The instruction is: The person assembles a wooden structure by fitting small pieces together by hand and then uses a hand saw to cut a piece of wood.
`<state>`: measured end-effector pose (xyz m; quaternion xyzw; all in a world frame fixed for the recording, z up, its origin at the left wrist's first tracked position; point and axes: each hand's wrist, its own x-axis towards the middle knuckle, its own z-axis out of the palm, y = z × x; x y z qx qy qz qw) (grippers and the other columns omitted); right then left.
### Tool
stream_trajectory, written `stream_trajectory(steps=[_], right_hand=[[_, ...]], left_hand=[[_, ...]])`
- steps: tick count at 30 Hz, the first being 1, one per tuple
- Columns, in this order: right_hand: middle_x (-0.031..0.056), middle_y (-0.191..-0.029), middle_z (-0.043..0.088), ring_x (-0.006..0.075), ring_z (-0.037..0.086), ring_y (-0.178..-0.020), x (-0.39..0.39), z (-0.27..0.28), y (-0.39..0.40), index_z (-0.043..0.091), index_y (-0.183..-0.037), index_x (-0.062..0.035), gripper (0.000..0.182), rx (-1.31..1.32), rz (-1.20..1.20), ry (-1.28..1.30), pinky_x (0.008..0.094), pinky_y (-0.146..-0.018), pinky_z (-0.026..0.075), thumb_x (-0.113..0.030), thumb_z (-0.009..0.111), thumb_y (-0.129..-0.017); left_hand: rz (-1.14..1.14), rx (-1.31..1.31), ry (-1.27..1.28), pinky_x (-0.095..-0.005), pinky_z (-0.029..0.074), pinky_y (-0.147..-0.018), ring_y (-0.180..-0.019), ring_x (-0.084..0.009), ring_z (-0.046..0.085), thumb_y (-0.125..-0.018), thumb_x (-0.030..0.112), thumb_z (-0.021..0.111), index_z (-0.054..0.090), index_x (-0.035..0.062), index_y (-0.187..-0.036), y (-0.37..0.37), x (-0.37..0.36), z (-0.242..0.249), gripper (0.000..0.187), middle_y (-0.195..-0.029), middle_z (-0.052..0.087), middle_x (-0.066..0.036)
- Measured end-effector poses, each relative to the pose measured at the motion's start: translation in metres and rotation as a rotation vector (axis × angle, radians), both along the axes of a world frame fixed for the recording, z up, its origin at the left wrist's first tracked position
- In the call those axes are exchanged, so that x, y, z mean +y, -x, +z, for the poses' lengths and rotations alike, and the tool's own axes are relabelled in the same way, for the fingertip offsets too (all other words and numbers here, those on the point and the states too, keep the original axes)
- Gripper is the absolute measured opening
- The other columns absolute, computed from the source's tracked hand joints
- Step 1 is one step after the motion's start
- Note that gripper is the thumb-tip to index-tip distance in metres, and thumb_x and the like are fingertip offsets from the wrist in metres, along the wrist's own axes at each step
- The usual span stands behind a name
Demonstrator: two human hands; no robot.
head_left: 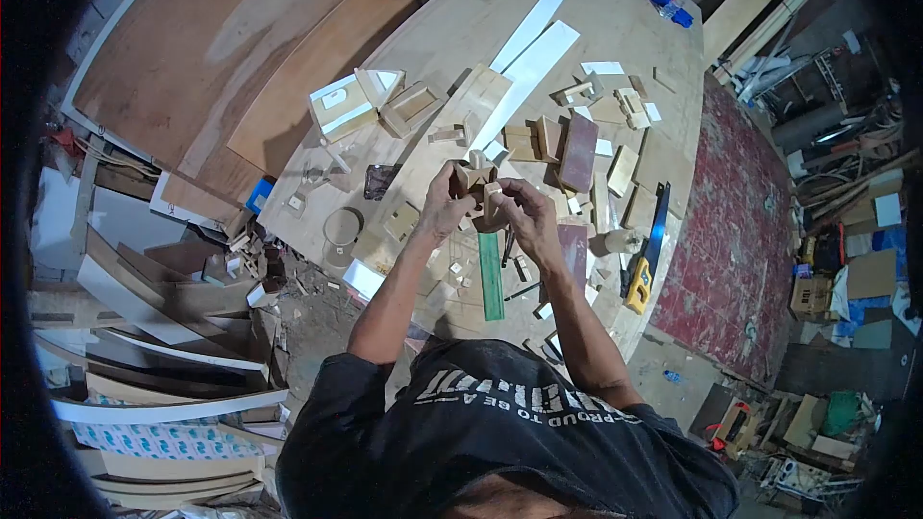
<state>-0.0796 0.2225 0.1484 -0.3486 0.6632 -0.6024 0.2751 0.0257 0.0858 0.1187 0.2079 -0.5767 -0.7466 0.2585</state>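
Between both hands, above the table, is a small wooden piece [476, 176] made of several joined parts. My left hand [446, 204] has its fingers closed round the left side of it. On the right side, my right hand [529, 213] pinches a small upright wooden part of the same piece. A green strip [491, 277] lies on the table just below the hands. Dark thin tools lie right of the strip, partly hidden by my right forearm. Open wooden boxes [534, 140] and a dark red block [578, 153] sit beyond my right hand.
The wooden table [615, 0] bears white strips [527, 80], a yellow-handled saw [647, 264] at the right, a round ring [342, 226] and small wooden models [356, 101] at the left. Curved boards [173, 365] stand at the lower left.
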Motion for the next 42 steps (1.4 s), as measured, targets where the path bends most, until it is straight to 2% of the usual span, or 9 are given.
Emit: stream_trajectory(steps=[8,14,16,25,30,32,36,39,42], right_hand=[[0.0054,-0.091,0.068,0.0125,0.058,-0.084,0.007,-0.001,-0.001,0.068,-0.112,-0.0010,0.030,0.055,-0.027,-0.040,0.0275,-0.076,0.046,-0.022,0.067,-0.091],[0.0072,-0.097,0.069,0.0139,0.061,-0.084,0.006,0.005,-0.006,0.067,-0.109,-0.0009,0.028,0.215,-0.121,0.064,0.0286,-0.075,0.047,-0.021,0.069,-0.090],[0.0081,-0.097,0.069,0.0153,0.062,-0.084,0.007,0.008,-0.010,0.066,-0.106,-0.0010,0.023,0.186,-0.171,0.054,0.0293,-0.074,0.048,-0.016,0.069,-0.089],[0.0098,-0.086,0.066,0.0199,0.066,-0.078,0.012,0.037,-0.025,0.066,-0.097,-0.0003,0.011,0.645,-0.274,0.118,0.0300,-0.068,0.050,0.002,0.067,-0.086],[0.0107,-0.088,0.067,0.0202,0.067,-0.080,0.014,0.041,-0.031,0.066,-0.099,0.0006,0.012,0.676,-0.267,0.174,0.0307,-0.069,0.051,0.003,0.066,-0.087],[0.0154,-0.090,0.069,0.0287,0.069,-0.075,0.018,0.039,-0.031,0.067,-0.102,-0.0001,0.018,0.624,-0.277,0.210,0.0344,-0.066,0.053,0.004,0.065,-0.085],[0.0155,-0.082,0.068,0.0276,0.067,-0.067,0.023,0.023,-0.032,0.067,-0.098,0.0009,0.010,0.330,-0.283,0.162,0.0321,-0.061,0.052,0.000,0.064,-0.089],[0.0156,-0.073,0.064,0.0272,0.063,-0.060,0.025,0.030,-0.033,0.064,-0.090,0.0014,0.009,0.503,-0.396,0.086,0.0327,-0.057,0.049,-0.007,0.062,-0.093],[0.0081,-0.065,0.062,0.0135,0.062,-0.060,0.030,0.048,-0.036,0.059,-0.080,0.0015,0.023,0.693,-0.401,-0.136,0.0279,-0.054,0.048,-0.013,0.058,-0.098]], left_hand=[[-0.038,0.017,0.041,-0.0226,0.033,-0.060,-0.068,-0.0057,0.036,-0.069,0.004,0.068,0.048,0.0095,-0.091,-0.001,0.000,-0.010,0.030,-0.077,0.039,0.005],[-0.071,0.111,-0.050,-0.0218,0.037,-0.064,-0.070,-0.0058,0.041,-0.069,0.005,0.071,0.051,0.0072,-0.103,-0.009,0.008,0.010,0.040,-0.079,0.043,0.004],[-0.058,0.122,-0.053,-0.0279,0.048,-0.082,-0.094,-0.0110,0.057,-0.073,0.005,0.070,0.049,0.0037,-0.117,-0.012,0.015,0.017,0.049,-0.100,0.059,-0.005],[0.044,0.092,0.160,-0.0215,0.043,-0.064,-0.072,-0.0067,0.049,-0.074,0.007,0.075,0.051,0.0031,-0.114,-0.011,0.031,0.018,0.046,-0.088,0.057,0.000],[0.084,0.098,0.124,-0.0257,0.049,-0.072,-0.080,-0.0095,0.056,-0.078,0.006,0.071,0.051,0.0023,-0.110,-0.017,0.043,0.041,0.038,-0.090,0.059,-0.002],[0.074,0.085,0.148,-0.0269,0.050,-0.075,-0.083,-0.0105,0.058,-0.080,0.006,0.070,0.051,0.0020,-0.110,-0.019,0.046,0.040,0.035,-0.092,0.060,-0.003],[0.073,0.151,0.214,-0.0219,0.045,-0.072,-0.082,-0.0073,0.052,-0.085,0.005,0.067,0.049,0.0034,-0.113,-0.022,0.054,0.045,0.034,-0.090,0.054,-0.001],[0.079,0.128,0.245,-0.0229,0.046,-0.074,-0.084,-0.0083,0.054,-0.086,0.002,0.066,0.048,0.0030,-0.116,-0.024,0.061,0.045,0.035,-0.092,0.056,-0.002],[0.113,0.090,0.272,-0.0229,0.047,-0.073,-0.083,-0.0082,0.054,-0.086,-0.002,0.064,0.048,0.0027,-0.118,-0.023,0.064,0.040,0.036,-0.092,0.056,-0.002]])
